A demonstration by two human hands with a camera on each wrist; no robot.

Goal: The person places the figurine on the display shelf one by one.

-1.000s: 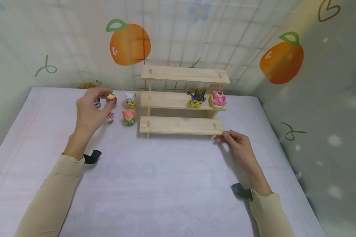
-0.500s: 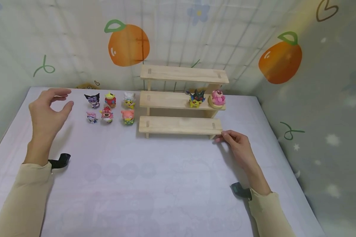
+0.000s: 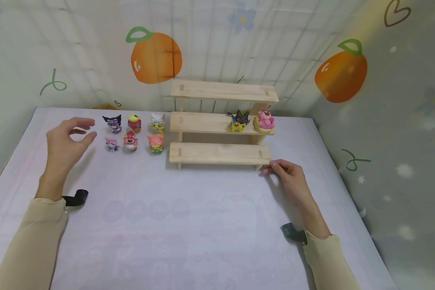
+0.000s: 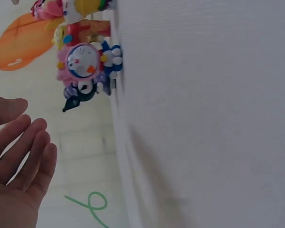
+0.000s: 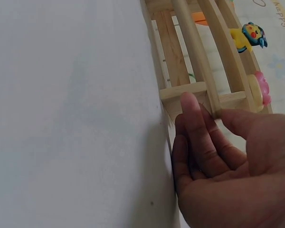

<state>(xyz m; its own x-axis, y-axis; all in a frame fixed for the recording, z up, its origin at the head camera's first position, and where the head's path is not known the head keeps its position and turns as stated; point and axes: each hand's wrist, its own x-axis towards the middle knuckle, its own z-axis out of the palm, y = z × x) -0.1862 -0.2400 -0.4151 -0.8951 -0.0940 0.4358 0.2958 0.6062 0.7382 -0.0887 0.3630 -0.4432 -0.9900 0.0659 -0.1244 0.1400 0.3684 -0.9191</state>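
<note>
The table spread with white, faintly patterned cloth [image 3: 203, 233] was closed off at the back by a pale fabric backdrop printed with orange fruit [image 3: 217, 44], and its left and right edges were seen spreading toward the viewer. A broad stretch of cloth was left between the forearms, while only a narrower strip lay between the left hand [image 3: 67, 141] and the left edge. More room was left between the right hand [image 3: 291, 175] and the right edge. The left hand was held off the cloth, thumb and fingers parted, with six small upright figurines just beyond its fingertips. Nearest were placed a black-and-purple figurine with pointed ears [image 3: 112, 124] and a pink-and-lavender figurine [image 3: 111, 143]; farther along stood a red-and-yellow one [image 3: 134, 123], a red-and-pink one [image 3: 130, 141], a white-and-yellow one [image 3: 157, 123] and a pink-and-green one [image 3: 156, 143]. The front right corner of the three-tier pale wooden stand [image 3: 217, 153] was pinched by the right hand's thumb and fingers. On its middle tier, toward the right end, were set a yellow figurine with a dark spiky hood [image 3: 239, 121] and a pink figurine on a cream base [image 3: 265, 121].
</note>
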